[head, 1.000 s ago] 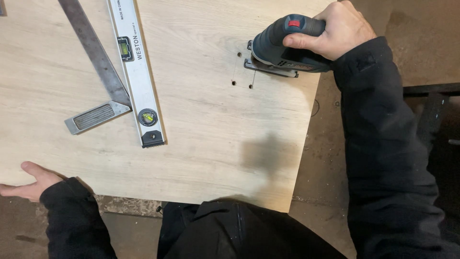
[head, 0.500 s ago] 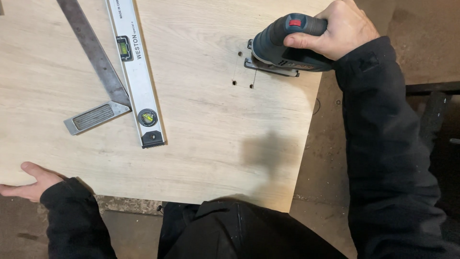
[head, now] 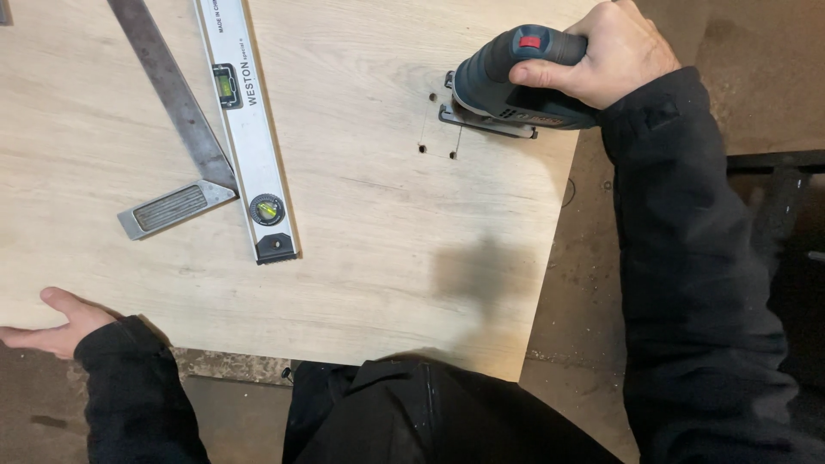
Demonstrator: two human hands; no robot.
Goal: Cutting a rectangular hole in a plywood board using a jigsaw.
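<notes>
Wood panel [head: 344, 258] steadied at its near edge by my flat, open left hand [head: 51, 326]; right hand [head: 601, 56] grips jigsaw [head: 507, 82] at drilled holes [head: 422, 148]. Looks mid-cutout; next needs slow line-following.

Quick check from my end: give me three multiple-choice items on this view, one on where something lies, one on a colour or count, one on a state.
1. Where does the spirit level lie?
A. On the wooden board, beside the metal square
B. On the floor
C. Under the jigsaw

2. How many drilled holes show by the jigsaw?
A. One
B. Three
C. Six

3. What is the right hand doing?
A. Resting flat on the board
B. Gripping the jigsaw's handle
C. Holding the level

Answers:
1 A: it lies on the wooden board, right of the metal square.
2 B: three small dark holes show.
3 B: the right hand wraps the blue jigsaw; the left hand rests at the board's near edge.
</notes>
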